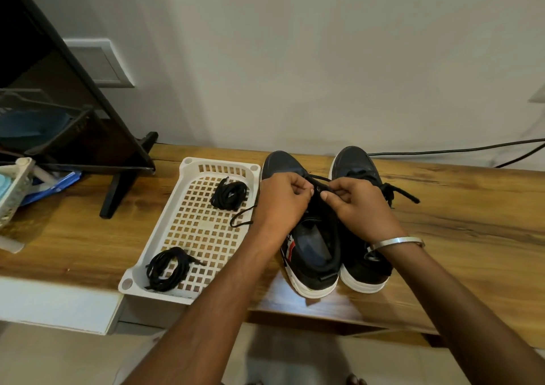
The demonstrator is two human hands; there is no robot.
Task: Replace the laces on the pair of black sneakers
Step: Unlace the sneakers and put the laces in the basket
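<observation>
Grip: my left hand and right hand were both curled in over the left sneaker, fingertips pinching its black lace from either side near the upper eyelets.
Lace in hand: I judged it soft and limp, light, likely to slide through the fingers unless pinched close to the eyelet; best taken by a short length or by the stiff tip.
Sneakers: the pair stood side by side on the wooden table, toes to the wall; the right sneaker was touching the left, its lace end trailing loose on the wood.
Handling of the shoe: light, with a soft upper and a firm white sole; I would steady it by the sole or heel.
Spare laces: two black coils, the far coil and the near coil, lay in the white basket just left of the shoes.
Hidden: my hands covered the eyelets, so I could not tell how far the lace was threaded, or whether it was a knot I held.
</observation>
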